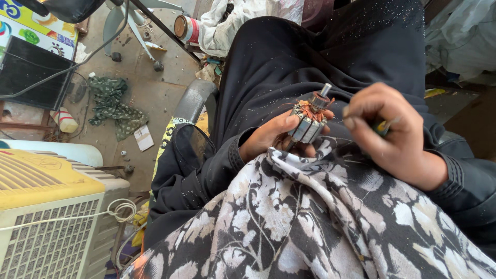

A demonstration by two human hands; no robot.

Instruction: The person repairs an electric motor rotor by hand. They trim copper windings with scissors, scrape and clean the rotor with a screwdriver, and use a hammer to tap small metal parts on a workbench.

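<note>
My left hand grips a small motor armature with copper windings, a steel core and a short shaft that points up and to the right. My right hand is closed around a thin tool with a green and yellow handle, close to the right of the armature. Both hands rest over my lap, above a black and white floral cloth. The tool's tip is hidden by my fingers.
A yellow and white air cooler stands at the lower left. A green rag, a white bottle and small scraps lie on the dusty floor. A chair armrest is left of my lap. A can lies farther back.
</note>
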